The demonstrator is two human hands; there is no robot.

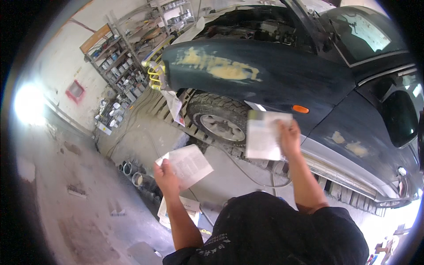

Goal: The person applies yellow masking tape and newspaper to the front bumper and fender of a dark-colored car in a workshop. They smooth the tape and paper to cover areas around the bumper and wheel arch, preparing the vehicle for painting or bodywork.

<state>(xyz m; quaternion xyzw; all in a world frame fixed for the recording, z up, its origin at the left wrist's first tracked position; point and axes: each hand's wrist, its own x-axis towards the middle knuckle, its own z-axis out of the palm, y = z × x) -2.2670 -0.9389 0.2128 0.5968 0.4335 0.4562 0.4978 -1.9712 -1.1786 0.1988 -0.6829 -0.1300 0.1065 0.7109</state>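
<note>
My left hand (pixel 168 177) is closed on the edge of a folded newspaper sheet (pixel 191 167), thumb on top, held out over the floor. In my right hand (pixel 289 140) is a second folded newspaper sheet (pixel 261 139), slightly blurred, up in front of the car's side. That sheet overlaps the view of the front wheel (pixel 218 119) and the lower fender. The dark car fender (pixel 282 88) carries a patch of yellowish filler (pixel 227 70) and an orange side light (pixel 300 109). Whether the right sheet touches the car, I cannot tell.
Another paper (pixel 176 108) hangs at the car's front corner, by a yellow coiled hose (pixel 154 75). A hose (pixel 240 170) runs across the floor near the wheel. Cans (pixel 138 179) and more newspapers (pixel 183 207) lie at my left. Shelves of tins (pixel 117 66) line the wall.
</note>
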